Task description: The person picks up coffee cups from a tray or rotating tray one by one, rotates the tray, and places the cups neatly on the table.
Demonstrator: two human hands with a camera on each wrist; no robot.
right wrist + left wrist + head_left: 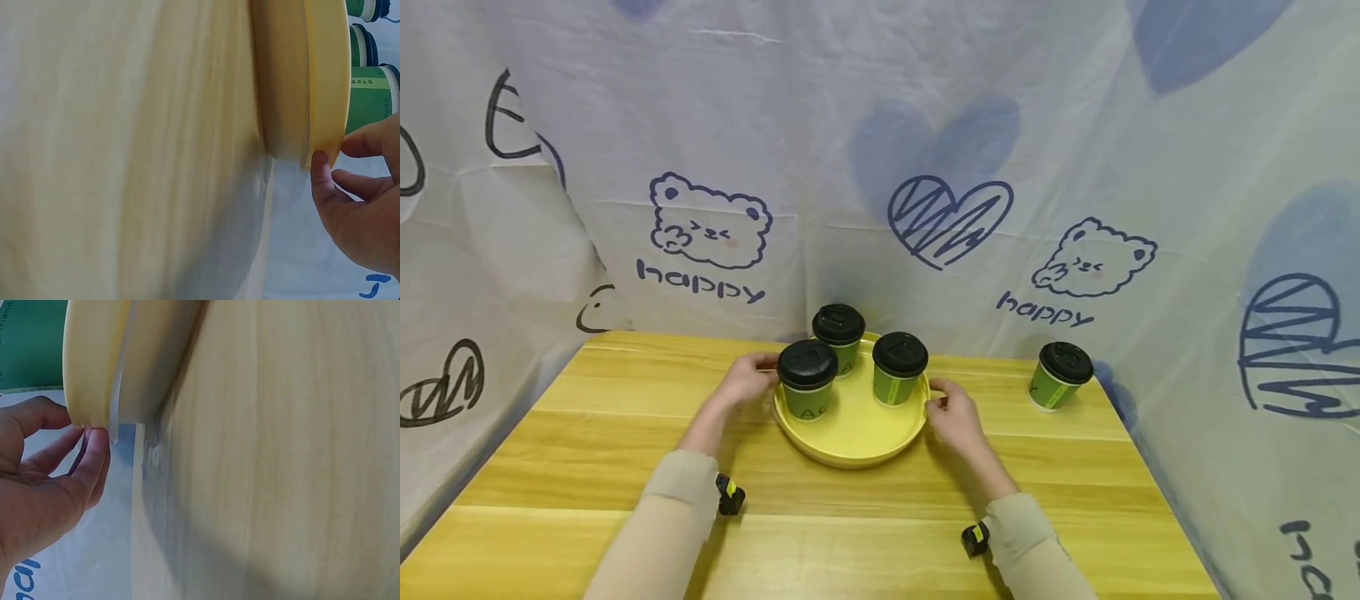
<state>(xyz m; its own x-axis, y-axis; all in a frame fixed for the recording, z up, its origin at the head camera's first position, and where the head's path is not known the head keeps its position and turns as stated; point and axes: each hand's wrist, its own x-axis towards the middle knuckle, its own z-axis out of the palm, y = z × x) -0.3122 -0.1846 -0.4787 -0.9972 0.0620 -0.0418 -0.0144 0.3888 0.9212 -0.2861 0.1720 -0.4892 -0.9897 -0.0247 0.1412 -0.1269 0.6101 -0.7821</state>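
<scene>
A round yellow tray (pixel 857 446) with a raised rim lies level at the far side of the desk (pixel 842 533), its rim pinched by the left grip (pixel 747 382) near 10 o'clock and the right grip (pixel 955 417) near 3. Three green paper cups with black lids stand upright on it. The 9 o'clock cup (pixel 807 398) bears dark lettering; the 12 o'clock cup (pixel 846 354) is partly hidden behind it, so contact between them cannot be told. The 2 o'clock cup (pixel 891 388), with a lighter green stripe, stands apart.
</scene>
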